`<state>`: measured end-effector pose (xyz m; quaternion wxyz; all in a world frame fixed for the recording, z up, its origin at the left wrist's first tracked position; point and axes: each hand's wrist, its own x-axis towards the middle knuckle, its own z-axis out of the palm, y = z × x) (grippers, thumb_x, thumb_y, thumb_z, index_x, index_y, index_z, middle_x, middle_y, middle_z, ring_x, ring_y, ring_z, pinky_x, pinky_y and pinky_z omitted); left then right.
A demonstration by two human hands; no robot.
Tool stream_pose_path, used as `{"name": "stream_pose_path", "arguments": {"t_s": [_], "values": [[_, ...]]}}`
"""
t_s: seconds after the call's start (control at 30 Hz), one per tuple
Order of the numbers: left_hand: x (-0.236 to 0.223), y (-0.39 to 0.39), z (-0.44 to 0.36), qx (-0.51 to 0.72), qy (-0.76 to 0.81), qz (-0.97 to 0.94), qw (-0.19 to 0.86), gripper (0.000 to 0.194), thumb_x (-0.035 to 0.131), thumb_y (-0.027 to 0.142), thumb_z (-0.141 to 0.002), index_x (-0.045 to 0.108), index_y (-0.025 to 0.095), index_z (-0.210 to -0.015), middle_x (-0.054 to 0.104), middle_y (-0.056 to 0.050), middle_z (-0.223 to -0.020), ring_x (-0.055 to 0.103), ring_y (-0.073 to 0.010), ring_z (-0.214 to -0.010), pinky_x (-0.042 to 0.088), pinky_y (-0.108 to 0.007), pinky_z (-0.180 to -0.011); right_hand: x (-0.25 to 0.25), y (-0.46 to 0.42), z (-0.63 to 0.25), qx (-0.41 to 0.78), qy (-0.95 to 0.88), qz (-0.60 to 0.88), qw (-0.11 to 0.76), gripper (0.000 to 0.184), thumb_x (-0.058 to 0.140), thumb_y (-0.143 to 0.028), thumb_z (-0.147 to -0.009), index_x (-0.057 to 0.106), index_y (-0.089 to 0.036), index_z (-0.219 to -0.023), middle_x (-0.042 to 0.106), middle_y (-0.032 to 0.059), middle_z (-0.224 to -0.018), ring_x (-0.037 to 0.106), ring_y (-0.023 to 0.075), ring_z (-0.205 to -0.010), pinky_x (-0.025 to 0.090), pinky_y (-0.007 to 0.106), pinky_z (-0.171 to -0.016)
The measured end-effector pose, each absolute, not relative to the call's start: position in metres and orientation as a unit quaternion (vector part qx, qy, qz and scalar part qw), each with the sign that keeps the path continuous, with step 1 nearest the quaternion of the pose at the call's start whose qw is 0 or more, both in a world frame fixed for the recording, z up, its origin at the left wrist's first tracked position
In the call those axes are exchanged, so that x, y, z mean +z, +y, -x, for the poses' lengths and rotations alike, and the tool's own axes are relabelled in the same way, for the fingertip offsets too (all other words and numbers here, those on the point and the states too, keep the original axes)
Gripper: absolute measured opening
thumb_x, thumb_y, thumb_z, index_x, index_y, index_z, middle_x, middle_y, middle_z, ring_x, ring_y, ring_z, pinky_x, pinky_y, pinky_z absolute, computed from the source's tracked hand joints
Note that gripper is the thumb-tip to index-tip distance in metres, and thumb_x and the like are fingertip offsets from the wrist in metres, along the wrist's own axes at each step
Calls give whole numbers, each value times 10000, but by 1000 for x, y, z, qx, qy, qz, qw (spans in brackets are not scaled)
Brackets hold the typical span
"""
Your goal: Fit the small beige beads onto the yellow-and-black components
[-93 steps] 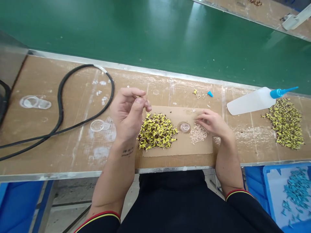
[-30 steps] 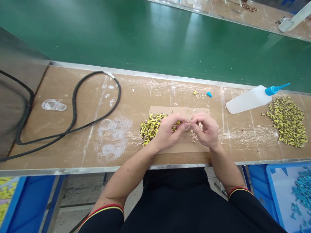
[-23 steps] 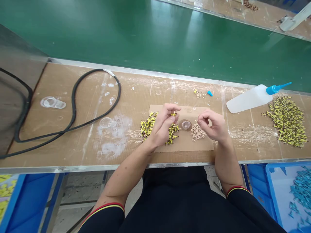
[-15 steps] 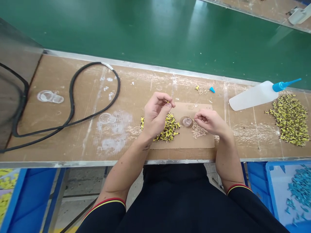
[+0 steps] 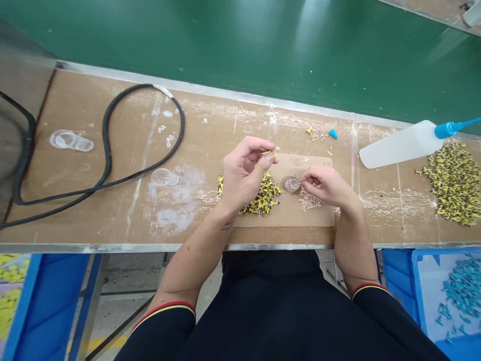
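Note:
My left hand [image 5: 246, 173] is raised over a pile of small yellow-and-black parts [image 5: 265, 198], pinching one small yellow part [image 5: 269, 152] between thumb and fingertips. My right hand [image 5: 325, 184] is closed in a pinch at the right edge of a small round clear dish [image 5: 291, 185]; whatever its fingertips hold is too small to make out. Under the right hand lies a heap of tiny pale pieces [image 5: 309, 200]. Both heaps and the dish rest on a flat cardboard sheet [image 5: 289, 218].
At right lie a white squeeze bottle [image 5: 402, 144] with a blue nozzle and a larger yellow-and-black heap [image 5: 456, 185]. A blue cap [image 5: 333, 134] sits behind the sheet. A black cable [image 5: 108, 140] loops at left. Blue bins [image 5: 421, 301] stand below the table edge.
My right fingertips have come to the dish's edge. The left hand stays over its pile, and the yellow part now shows more clearly in its fingers. The view has shifted slightly.

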<state>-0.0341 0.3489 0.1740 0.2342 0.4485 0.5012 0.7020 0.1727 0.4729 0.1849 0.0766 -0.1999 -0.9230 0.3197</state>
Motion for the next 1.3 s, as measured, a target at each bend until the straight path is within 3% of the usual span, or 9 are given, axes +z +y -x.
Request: {"name": "stream_pose_path", "arguments": {"t_s": [0.37,0.63,0.87,1.07,1.3], "values": [[178,347,32,703,504,-436,248,102,674,258,-950,707,188,-1016,691,-18,-985,737,-98,-745,643,-235,-723,185,473,-173,323,-922,192,93,100,588,-171,-881,639,-187,-796,577,-17,-682,487,108,-597,372,246,-585],[177,341,26,661,510,-494,245,84,706,195,-918,755,193,-985,759,-49,-916,731,-136,-856,606,-267,-762,192,463,-170,398,-857,163,284,152,589,-61,-793,604,-211,-776,553,-39,-654,467,101,-559,375,240,-517],[176,336,10,636,516,-535,208,118,756,140,-869,774,221,-952,785,-17,-827,730,-135,-751,576,-266,-694,194,445,-164,434,-790,138,411,172,581,-63,-824,594,-234,-811,552,-24,-689,516,136,-637,427,280,-580],[168,333,-3,643,516,-539,171,152,761,130,-863,743,217,-987,806,-19,-877,782,-164,-809,629,-278,-748,193,433,-154,416,-798,130,417,163,558,-74,-829,580,-231,-868,642,27,-890,608,154,-751,502,299,-639],[162,332,-6,659,508,-532,155,181,766,129,-862,728,207,-1021,813,-27,-915,795,-157,-830,655,-260,-785,192,430,-152,409,-806,130,408,160,544,-74,-842,549,-233,-855,633,22,-872,621,159,-790,526,301,-670]]}}
